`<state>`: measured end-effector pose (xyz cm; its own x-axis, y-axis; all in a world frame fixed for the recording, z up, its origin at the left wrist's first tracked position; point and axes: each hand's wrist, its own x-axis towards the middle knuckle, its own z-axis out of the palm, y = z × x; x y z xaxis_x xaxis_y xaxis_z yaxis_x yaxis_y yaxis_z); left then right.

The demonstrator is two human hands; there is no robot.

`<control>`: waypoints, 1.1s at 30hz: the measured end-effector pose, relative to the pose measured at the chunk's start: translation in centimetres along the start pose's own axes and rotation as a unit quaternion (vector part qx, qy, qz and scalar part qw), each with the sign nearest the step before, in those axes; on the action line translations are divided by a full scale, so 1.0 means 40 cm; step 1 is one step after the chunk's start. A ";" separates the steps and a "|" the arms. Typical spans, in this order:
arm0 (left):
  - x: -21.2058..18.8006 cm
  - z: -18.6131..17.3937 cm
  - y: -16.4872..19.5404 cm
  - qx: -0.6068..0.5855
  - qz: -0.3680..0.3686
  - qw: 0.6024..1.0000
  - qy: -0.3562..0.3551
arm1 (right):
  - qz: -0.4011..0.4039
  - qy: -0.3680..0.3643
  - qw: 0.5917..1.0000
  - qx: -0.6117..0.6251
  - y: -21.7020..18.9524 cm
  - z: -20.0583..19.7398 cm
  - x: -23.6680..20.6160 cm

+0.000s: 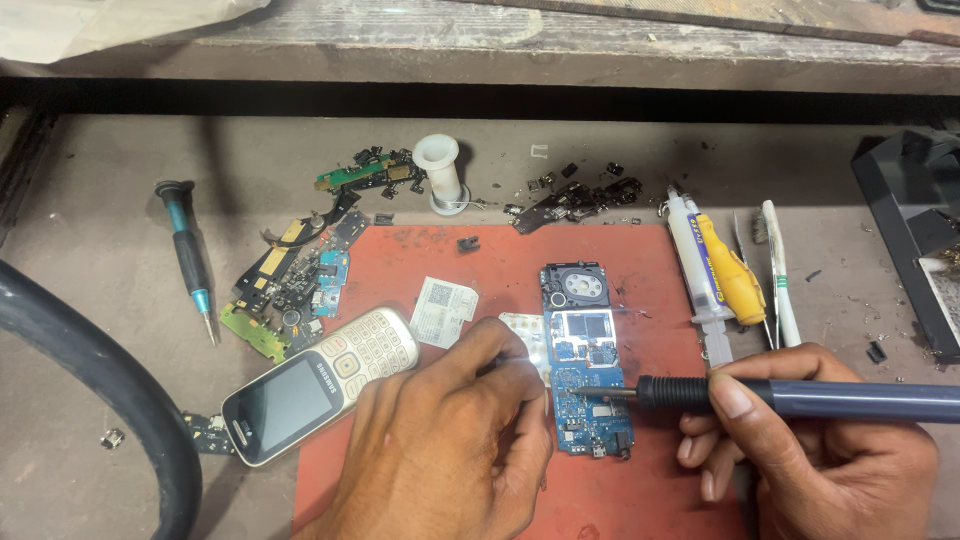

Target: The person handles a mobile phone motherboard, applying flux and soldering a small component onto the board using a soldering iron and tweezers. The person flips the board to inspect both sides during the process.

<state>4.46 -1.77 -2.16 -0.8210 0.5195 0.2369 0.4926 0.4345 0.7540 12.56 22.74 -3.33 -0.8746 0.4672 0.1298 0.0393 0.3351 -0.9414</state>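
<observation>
- Lying lengthwise on the red rubber work mat (640, 500), just right of the frame's centre, a bare blue phone circuit board (585, 365) with a round speaker at its top is facing up.
- Closing its fingers around a dark blue-handled soldering iron (800, 398), the right hand (820, 450) at lower right is bringing the tip to the lower half of the circuit board.
- Curling its fingers, the left hand (450, 440) at lower centre is pressing down beside the circuit board's left edge; what it is pinching I cannot tell.
- Resting at lower left, a white keypad phone (320, 385) is overlapping the mat's edge.
- Sitting further out are a flux syringe (690, 265), a yellow-handled tool (735, 275), a white solder spool (440, 170), scattered green board scraps (290, 280) and a teal screwdriver (190, 250).
</observation>
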 end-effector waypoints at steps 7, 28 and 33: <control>0.001 0.000 0.002 -0.002 -0.008 1.000 -0.001 | -0.007 -0.001 1.000 0.009 0.004 -0.004 0.000; 0.000 0.000 0.000 -0.017 -0.010 1.000 -0.001 | -0.004 -0.001 1.000 0.012 -0.004 0.003 0.000; -0.001 0.000 -0.001 -0.012 -0.005 1.000 0.002 | -0.008 -0.003 1.000 0.013 0.000 0.001 0.000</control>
<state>4.50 -1.80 -2.20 -0.8265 0.5128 0.2322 0.4779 0.4212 0.7709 12.55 22.72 -3.35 -0.8782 0.4567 0.1421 0.0132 0.3200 -0.9473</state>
